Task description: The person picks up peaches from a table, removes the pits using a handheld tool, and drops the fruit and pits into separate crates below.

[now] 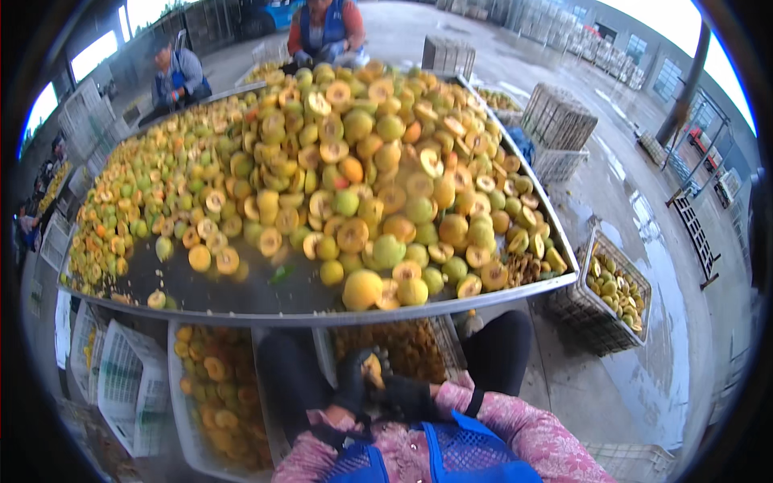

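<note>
Over my lap, my left hand [352, 383] in a dark glove is closed around a yellow fruit half [372, 370]. My right hand [403, 398], also gloved, presses in beside it with its fingers curled. Whether it grips a tool cannot be made out. Between my knees and beyond my hands stands a crate holding brown scooped-out fruit cores [415, 346]. Ahead, a metal-rimmed table [217, 294] carries a big heap of yellow-green fruit [386, 205], many of them cut in half with brown centres showing.
Left of my legs is a white crate [179, 402] of fruit halves, with white plastic crates [129, 386] beyond it. A fruit crate [604, 294] stands on the wet floor at right. Two people [326, 32] [179, 76] sit at the table's far side. Stacked crates [558, 121] stand behind right.
</note>
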Motion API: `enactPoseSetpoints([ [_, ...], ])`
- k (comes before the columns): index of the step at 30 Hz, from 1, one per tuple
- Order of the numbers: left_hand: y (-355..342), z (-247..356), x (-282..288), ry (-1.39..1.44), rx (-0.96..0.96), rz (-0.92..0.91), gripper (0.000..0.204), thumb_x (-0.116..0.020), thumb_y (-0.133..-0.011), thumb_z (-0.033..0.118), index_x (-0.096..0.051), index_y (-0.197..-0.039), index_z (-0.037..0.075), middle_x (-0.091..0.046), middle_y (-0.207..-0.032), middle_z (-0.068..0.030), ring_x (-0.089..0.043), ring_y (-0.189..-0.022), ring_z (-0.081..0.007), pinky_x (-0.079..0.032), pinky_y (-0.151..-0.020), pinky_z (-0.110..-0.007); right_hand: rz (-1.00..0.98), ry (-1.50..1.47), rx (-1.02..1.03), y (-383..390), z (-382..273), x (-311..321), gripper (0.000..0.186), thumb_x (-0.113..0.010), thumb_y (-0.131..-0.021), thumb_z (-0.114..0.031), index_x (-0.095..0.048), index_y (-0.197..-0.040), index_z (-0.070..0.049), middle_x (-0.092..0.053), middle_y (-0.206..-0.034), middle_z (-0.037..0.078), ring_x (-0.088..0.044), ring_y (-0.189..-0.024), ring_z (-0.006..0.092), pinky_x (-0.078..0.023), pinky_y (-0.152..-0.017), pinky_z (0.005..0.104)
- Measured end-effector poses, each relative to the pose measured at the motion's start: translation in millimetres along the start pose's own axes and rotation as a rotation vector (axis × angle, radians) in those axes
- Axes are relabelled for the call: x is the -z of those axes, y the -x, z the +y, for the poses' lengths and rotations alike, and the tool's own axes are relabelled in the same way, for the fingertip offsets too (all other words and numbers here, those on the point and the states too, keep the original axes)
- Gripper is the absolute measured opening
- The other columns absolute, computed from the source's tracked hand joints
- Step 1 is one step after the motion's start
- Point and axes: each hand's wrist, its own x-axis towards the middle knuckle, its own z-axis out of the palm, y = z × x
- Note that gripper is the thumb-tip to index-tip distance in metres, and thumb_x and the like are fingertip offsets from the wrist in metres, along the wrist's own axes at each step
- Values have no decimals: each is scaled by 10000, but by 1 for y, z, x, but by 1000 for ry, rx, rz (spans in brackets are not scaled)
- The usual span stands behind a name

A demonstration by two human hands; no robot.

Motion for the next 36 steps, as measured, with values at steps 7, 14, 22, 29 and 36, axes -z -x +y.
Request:
enactPoseSetpoints([
  [7,-3,10,-8,14,-63,-11,351,-495,-853,337,-556,-1002,25,-622,-918,-127,-601,-754,-228,-520,-670,-372,-106,-827,-590,-21,-43,50,276,-569,-669,-89,-519,-938,-49,-518,-872,170,-519,-787,336,-445,-646,389],
  [14,1,8,-9,30,-22,46,284,-517,-834,258,-568,-958,7,-627,-898,-143,-609,-723,-232,-523,-634,-350,-55,-723,-958,-23,-25,17,312,-577,-782,-182,-462,-1014,-8,-573,-773,138,-567,-594,223,-438,-463,335],
  [22,-7,-2,4,-326,-177,57,233,-510,-834,168,-599,-921,-29,-643,-845,-161,-626,-704,-242,-528,-640,-341,-107,-273,-801,-20,-9,1,252,-575,-786,-183,-494,-937,1,-594,-711,107,-612,-596,200,-459,-464,332],
  [29,-10,-1,2,-135,-136,-29,283,-484,-847,211,-603,-955,-22,-640,-896,-161,-626,-744,-249,-530,-668,-359,-232,-884,-609,-15,-22,38,140,-485,-844,-116,-541,-912,-8,-524,-646,33,-497,-526,99,-408,-452,246],
  [36,-21,-3,8,202,-117,-113,353,-455,-874,309,-549,-1049,18,-612,-990,-162,-605,-846,-276,-517,-755,-390,-161,-875,-504,-13,-37,48,182,-483,-867,-153,-555,-985,-35,-507,-656,20,-463,-508,88,-400,-458,229],
])
